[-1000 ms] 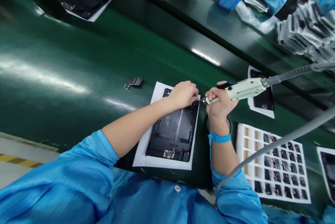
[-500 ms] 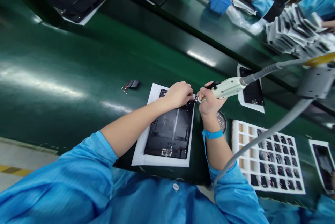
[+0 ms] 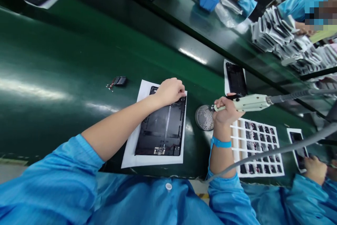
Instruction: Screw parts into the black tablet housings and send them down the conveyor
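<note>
- A long green workbench fills most of the view, glossy under the factory lights and running diagonally. The person wears a blue smock; its left sleeve lies along the near edge.
- A black tablet back panel lies flat on a white paper sheet, directly in front of the person.
- A white tray holds rows of small dark parts, just beyond the person's right forearm.
- The left hand rests on the panel's far end, its fingers curled and pressed together (the fingertips are hidden, so any pinch cannot be told).
- The right hand grips a cream electric screwdriver, fingers wrapped closed around the handle. Its tip sits just beside a round metal mesh dish.
- A grey cable crosses above the tray. If pulled, it could snag or tip the tray.
- A blue wrist strap circles the right wrist. A loose strap could let static reach the electronics.
- A co-worker's hand works at another panel at the far right.
- A small dark component lies alone on the bench, where a stray sleeve could knock it.
</note>
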`<move>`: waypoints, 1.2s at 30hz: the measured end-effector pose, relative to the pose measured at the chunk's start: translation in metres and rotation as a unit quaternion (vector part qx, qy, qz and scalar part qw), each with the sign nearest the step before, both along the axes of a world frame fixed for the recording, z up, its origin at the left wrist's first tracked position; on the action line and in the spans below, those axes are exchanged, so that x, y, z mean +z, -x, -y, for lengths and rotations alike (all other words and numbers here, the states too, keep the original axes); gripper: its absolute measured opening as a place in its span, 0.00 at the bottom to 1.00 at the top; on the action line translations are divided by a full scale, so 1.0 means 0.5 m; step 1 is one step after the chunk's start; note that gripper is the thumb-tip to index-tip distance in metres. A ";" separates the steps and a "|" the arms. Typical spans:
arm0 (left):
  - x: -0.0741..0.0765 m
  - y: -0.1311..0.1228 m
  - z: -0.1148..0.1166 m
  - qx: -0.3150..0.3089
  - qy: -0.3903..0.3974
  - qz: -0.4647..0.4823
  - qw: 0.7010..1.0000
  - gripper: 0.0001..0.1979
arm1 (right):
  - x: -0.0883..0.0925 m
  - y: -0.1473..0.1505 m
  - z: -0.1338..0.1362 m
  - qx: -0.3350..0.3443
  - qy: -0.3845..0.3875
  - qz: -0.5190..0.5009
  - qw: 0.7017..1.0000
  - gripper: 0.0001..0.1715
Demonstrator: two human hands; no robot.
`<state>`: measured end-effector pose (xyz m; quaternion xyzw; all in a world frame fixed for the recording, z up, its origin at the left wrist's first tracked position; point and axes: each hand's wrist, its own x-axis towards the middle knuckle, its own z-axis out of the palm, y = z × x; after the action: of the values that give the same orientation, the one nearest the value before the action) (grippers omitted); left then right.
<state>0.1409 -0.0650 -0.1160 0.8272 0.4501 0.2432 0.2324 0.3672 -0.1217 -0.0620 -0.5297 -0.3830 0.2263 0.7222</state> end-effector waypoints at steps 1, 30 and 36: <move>0.001 0.000 0.000 0.000 0.002 -0.002 1.000 0.08 | -0.005 0.001 -0.004 0.001 -0.003 -0.005 1.000 0.12; 0.015 -0.002 0.005 0.002 0.003 -0.028 1.000 0.06 | 0.047 0.144 -0.052 0.101 -0.041 -0.044 0.993 0.08; 0.009 -0.004 0.005 -0.005 -0.007 -0.041 0.999 0.07 | 0.000 0.197 -0.062 0.149 0.024 -0.088 0.985 0.10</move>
<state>0.1431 -0.0677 -0.1117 0.8404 0.4533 0.2106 0.2096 0.2689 -0.0904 -0.0622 -0.4622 -0.3872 0.3857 0.6984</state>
